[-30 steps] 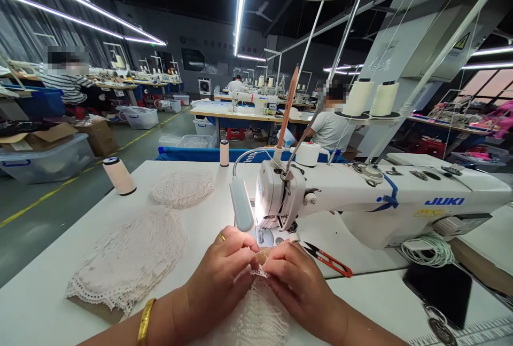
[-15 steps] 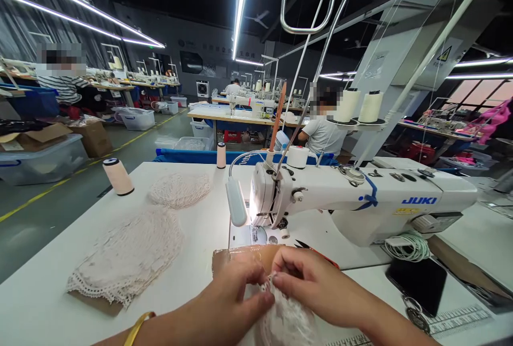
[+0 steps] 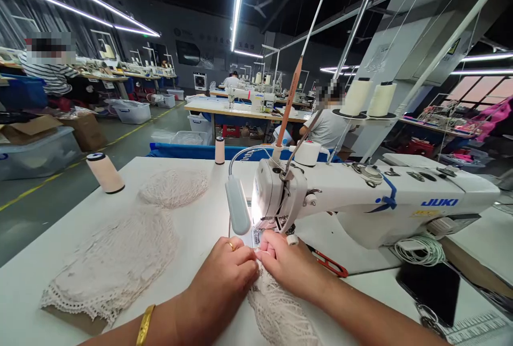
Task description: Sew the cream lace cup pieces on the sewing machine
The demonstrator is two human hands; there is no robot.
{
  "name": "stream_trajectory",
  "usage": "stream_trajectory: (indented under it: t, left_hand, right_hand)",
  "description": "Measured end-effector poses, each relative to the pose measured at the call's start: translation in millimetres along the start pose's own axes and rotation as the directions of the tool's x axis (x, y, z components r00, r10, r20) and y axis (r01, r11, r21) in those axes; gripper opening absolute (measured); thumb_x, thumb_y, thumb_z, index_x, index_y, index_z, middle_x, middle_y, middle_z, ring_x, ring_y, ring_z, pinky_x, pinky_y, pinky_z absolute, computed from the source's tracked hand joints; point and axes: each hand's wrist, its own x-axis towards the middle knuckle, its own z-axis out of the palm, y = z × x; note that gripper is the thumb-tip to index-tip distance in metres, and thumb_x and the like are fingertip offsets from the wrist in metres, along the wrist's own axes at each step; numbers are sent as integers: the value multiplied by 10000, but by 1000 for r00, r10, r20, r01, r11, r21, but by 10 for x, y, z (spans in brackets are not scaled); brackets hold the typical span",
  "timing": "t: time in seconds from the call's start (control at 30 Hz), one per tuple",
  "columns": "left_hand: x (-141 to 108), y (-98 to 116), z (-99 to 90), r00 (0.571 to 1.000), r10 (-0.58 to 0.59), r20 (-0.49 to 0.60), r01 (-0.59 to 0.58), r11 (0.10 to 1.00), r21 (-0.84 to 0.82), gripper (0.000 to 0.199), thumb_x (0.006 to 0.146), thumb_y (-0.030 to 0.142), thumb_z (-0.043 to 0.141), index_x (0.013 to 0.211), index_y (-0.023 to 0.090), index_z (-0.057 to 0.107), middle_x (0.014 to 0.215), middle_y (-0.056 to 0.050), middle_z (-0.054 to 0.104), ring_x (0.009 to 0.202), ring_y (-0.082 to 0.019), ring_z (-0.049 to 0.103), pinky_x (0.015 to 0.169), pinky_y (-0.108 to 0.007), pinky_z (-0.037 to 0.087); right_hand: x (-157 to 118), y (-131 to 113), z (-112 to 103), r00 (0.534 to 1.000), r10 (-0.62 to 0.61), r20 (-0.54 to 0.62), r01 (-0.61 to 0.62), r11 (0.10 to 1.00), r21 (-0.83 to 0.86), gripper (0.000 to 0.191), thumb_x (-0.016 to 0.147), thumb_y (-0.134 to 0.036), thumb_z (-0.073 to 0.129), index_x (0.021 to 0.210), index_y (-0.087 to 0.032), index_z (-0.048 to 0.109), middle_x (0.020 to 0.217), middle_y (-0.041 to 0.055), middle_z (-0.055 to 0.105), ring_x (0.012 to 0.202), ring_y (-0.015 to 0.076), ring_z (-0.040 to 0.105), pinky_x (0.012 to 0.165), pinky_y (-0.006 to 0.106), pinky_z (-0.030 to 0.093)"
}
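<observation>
Both hands meet just in front of the needle area of a white sewing machine [image 3: 352,191]. My left hand [image 3: 226,282] is closed, pinching the end of a cream lace piece [image 3: 280,308]. Close against it, my right hand [image 3: 290,266] also pinches the lace, its fingertips beside the presser foot [image 3: 257,236]. The rest of the lace trails toward me between my forearms. To the left on the white table lie a larger lace piece [image 3: 112,266] and a smaller one [image 3: 174,188] behind it.
Red-handled snips [image 3: 328,263] lie right of my right hand. A black phone [image 3: 430,287], keys [image 3: 428,316] and a clear ruler [image 3: 476,327] are at the right. Thread cones [image 3: 106,173] [image 3: 219,151] stand on the left and back edge. Other people sit at machines beyond.
Both hands have moved forward to the presser foot with the lace, which now stretches out behind them. The brown piece under the hands is out of sight. The view has shifted slightly.
</observation>
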Motion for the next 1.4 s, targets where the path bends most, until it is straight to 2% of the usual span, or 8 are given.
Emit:
stream_trajectory:
  t: [0.07, 0.13, 0.23, 0.3, 0.53, 0.77, 0.97, 1.4]
  left_hand:
    - [-2, -14, 16, 1000, -20, -13, 20, 1000, -4, 238, 1001, 25, 588, 854, 200, 656, 834, -11, 708, 812, -227, 597, 755, -381, 455]
    - [0, -19, 20, 999, -28, -24, 28, 1000, -4, 228, 988, 27, 605, 853, 203, 658, 844, -14, 714, 810, -231, 605, 751, -382, 457]
    - [5, -11, 10, 999, -22, -31, 22, 1000, 1, 241, 974, 14, 618, 825, 202, 630, 861, -14, 721, 806, -232, 614, 744, -382, 456]
    - [5, -2, 10, 999, -18, -41, 19, 1000, 9, 235, 969, 17, 629, 824, 202, 628, 865, -14, 720, 796, -232, 614, 733, -383, 450]
    - [-26, 2, 126, 992, -93, -90, 99, 993, 64, 183, 877, 45, 683, 903, 221, 638, 900, -20, 701, 817, -250, 606, 710, -384, 415]
    - [54, 47, -13, 994, -106, 30, 102, 988, 120, 153, 902, 66, 693, 935, 207, 643, 964, -32, 718, 854, -254, 634, 710, -388, 438]
    - [24, 27, 140, 990, -130, -61, 136, 983, 120, 151, 856, 70, 702, 896, 203, 642, 958, -40, 705, 844, -266, 608, 709, -401, 417]
    - [52, 36, 30, 988, -147, 43, 142, 986, 91, 137, 937, 75, 661, 990, 195, 698, 1020, -64, 721, 903, -279, 631, 751, -405, 456]
  right_hand:
    - [-77, 19, 4, 998, -48, -28, 45, 996, -74, 93, 994, -171, 641, 952, -250, 615, 764, -17, 672, 679, 197, 611, 587, 285, 311]
    - [-173, 32, 32, 975, -195, -105, 171, 963, -208, 96, 1001, -152, 604, 971, -243, 611, 797, 8, 679, 655, 209, 588, 577, 315, 297]
    - [-281, 46, 118, 843, -496, -206, 408, 841, -356, 155, 1019, -101, 539, 1049, -226, 627, 947, 52, 724, 760, 227, 639, 669, 348, 403]
    - [-294, 63, 171, 803, -550, -228, 466, 819, -334, 196, 1030, -83, 521, 1108, -222, 635, 981, 56, 736, 852, 238, 669, 734, 361, 448]
    - [-162, 158, 158, 861, -477, -177, 435, 871, -228, 249, 1026, -66, 534, 1098, -268, 661, 982, 38, 749, 883, 237, 684, 777, 355, 516]
    - [-157, 226, 174, 894, -421, -153, 380, 894, -236, 279, 1030, -64, 499, 1156, -245, 670, 1095, 60, 768, 948, 263, 699, 764, 377, 519]
    - [-143, 263, 186, 895, -414, -165, 372, 898, -235, 301, 1031, -68, 504, 1209, -233, 683, 1174, 71, 779, 981, 278, 702, 800, 403, 527]
    - [-125, 245, 173, 915, -371, -161, 329, 914, -238, 307, 1014, -47, 490, 1145, -229, 700, 1185, 58, 776, 950, 261, 680, 805, 387, 501]
